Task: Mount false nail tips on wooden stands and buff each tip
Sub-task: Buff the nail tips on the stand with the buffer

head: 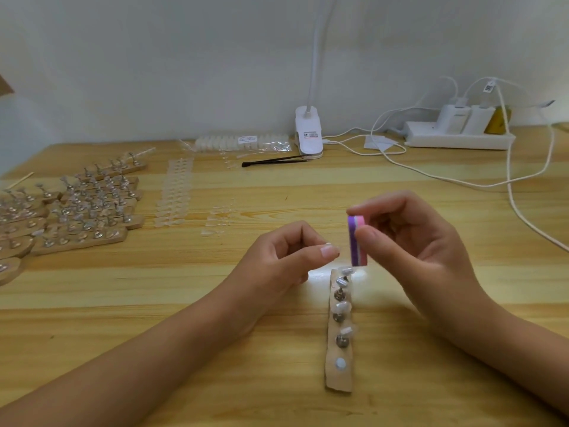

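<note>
pinching buffer block (357, 240) w/ right hand (415, 241), left hand (277, 257) curled nearby, can't tell if holding anything.

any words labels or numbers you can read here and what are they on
No text is legible.
Label on the white lamp clip: dark print, too blurred to read.
Sticker on the bag of nail tips: too small to read.
Tag on the white cable: QR-like code, no readable words.

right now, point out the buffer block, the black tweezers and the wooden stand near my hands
buffer block (354, 252): head view, lower purple face
black tweezers (274, 161): head view, middle of the shaft
wooden stand (338, 381): head view, bare wood at near end
</note>
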Action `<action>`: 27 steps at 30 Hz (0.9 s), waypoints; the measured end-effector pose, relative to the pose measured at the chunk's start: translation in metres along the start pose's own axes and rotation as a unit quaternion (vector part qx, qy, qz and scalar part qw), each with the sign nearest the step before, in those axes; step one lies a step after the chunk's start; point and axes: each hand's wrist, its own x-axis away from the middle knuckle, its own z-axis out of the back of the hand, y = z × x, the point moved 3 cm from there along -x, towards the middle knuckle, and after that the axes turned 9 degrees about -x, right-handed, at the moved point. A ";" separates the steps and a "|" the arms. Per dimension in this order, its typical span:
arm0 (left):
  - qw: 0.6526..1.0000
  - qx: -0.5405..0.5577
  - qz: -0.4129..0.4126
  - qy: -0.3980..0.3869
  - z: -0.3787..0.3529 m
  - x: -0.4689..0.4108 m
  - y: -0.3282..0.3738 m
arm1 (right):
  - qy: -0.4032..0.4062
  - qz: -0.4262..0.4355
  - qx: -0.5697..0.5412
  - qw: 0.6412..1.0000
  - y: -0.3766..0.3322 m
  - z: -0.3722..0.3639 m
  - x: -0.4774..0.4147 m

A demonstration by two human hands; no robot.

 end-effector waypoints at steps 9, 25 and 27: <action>1.000 0.002 -0.003 0.006 0.000 0.000 0.001 | -0.015 -0.023 -0.025 0.999 0.001 -0.003 0.001; 1.000 0.010 -0.010 0.008 -0.001 0.001 0.001 | 0.002 -0.042 -0.053 0.998 0.004 0.001 0.001; 1.000 0.013 -0.007 0.010 0.000 0.000 0.001 | -0.018 -0.044 -0.052 0.998 0.004 -0.001 0.002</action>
